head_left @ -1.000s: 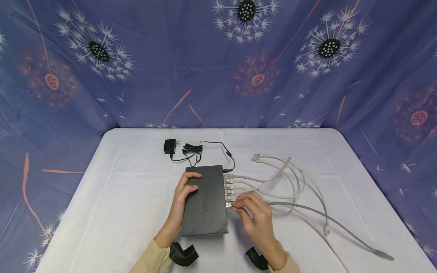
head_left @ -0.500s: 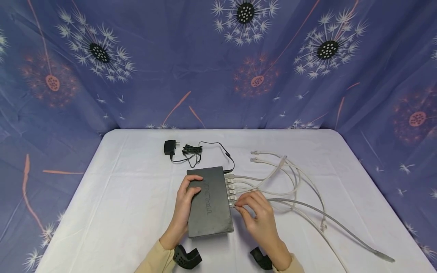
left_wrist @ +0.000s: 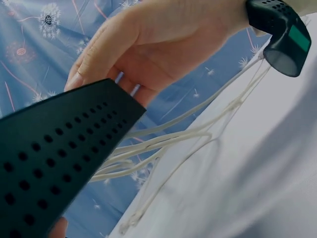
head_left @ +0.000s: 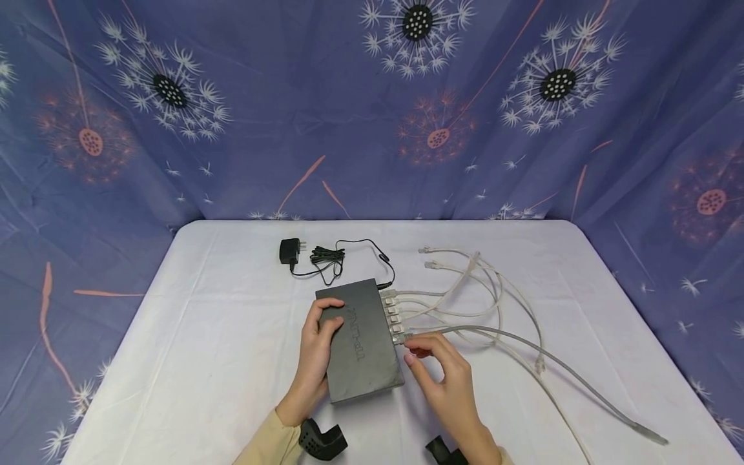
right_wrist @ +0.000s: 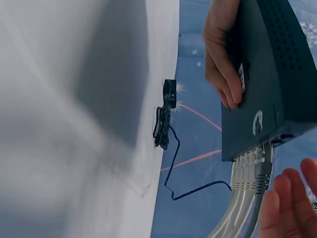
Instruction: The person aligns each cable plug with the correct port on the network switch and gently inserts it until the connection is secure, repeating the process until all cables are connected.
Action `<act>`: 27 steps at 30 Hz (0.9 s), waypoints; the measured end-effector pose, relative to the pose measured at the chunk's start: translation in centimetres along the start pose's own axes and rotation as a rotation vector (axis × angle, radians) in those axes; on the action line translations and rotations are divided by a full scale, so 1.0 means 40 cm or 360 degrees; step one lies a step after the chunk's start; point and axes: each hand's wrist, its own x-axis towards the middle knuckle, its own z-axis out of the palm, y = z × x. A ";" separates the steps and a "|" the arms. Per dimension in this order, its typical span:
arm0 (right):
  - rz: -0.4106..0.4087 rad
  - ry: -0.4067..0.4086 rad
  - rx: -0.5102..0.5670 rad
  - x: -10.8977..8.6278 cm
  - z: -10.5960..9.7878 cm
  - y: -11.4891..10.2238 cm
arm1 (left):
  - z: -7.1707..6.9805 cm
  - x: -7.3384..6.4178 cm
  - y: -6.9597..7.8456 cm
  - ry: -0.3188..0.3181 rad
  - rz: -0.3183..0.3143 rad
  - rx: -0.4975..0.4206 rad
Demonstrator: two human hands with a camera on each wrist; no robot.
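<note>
A dark grey network switch (head_left: 363,352) is held tilted by my left hand (head_left: 310,352), thumb and a finger on top, other fingers beneath on its underside (right_wrist: 257,74). Along its right edge sits a row of white cable plugs (head_left: 394,318). At the near end of that row, a grey network cable (head_left: 558,361) has its plug (right_wrist: 265,171) in a port. Just beside that plug, my right hand (head_left: 450,374) has thumb and forefinger apart, pinching nothing. Its fingers (right_wrist: 282,201) look fairly straight in the right wrist view. Whether a fingertip touches the cable cannot be told.
A black power adapter (head_left: 289,250) with a bundled cord (head_left: 327,256) lies at the back, its lead running to the switch. White cables loop to the right, with loose plugs (head_left: 431,265). White cloth covers the table (head_left: 192,349); a patterned blue curtain (head_left: 349,116) hangs behind.
My right hand has let go of the grey cable's plug, its fingers spreading. The switch has turned anticlockwise, its near end shifting right. The white cables have slid a little left and back.
</note>
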 end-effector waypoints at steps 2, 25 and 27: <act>0.0053 -0.0010 0.0004 -0.010 0.001 0.000 | 0.003 -0.001 -0.001 0.0028 0.0012 0.0012; 0.0944 -0.0208 0.0431 -0.058 0.011 -0.037 | 0.020 -0.018 -0.027 0.0147 0.0077 -0.0031; 0.0977 -0.0211 0.0458 -0.061 0.009 -0.034 | 0.018 -0.022 -0.033 0.0125 0.0080 -0.0051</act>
